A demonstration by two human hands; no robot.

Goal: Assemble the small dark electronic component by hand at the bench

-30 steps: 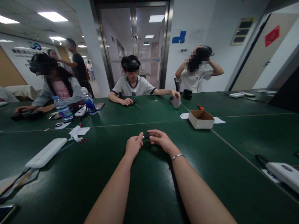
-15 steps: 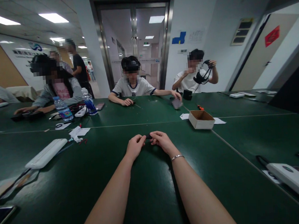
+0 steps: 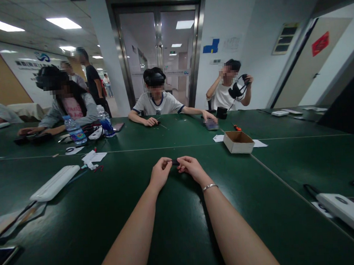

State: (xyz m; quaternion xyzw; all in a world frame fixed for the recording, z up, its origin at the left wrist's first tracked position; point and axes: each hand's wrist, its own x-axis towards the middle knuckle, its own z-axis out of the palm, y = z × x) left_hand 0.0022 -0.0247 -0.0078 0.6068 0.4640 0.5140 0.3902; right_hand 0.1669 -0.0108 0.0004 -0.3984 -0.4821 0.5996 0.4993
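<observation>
Both my arms reach out over the green table (image 3: 178,230). My left hand (image 3: 160,174) and my right hand (image 3: 191,169) meet at the table's middle, fingers curled. Between their fingertips they pinch a small dark object (image 3: 175,162), too small to name. A thin bracelet (image 3: 210,186) circles my right wrist.
An open cardboard box (image 3: 238,141) stands to the right front of my hands. White elongated devices lie at the left (image 3: 54,183) and at the lower right (image 3: 349,213). Water bottles (image 3: 75,130) and small clutter sit at the far left. Several people sit across the table.
My hands have stayed nearly in place, pinching the small dark object a little more closely. The person at the far right has taken a headset off and holds it.
</observation>
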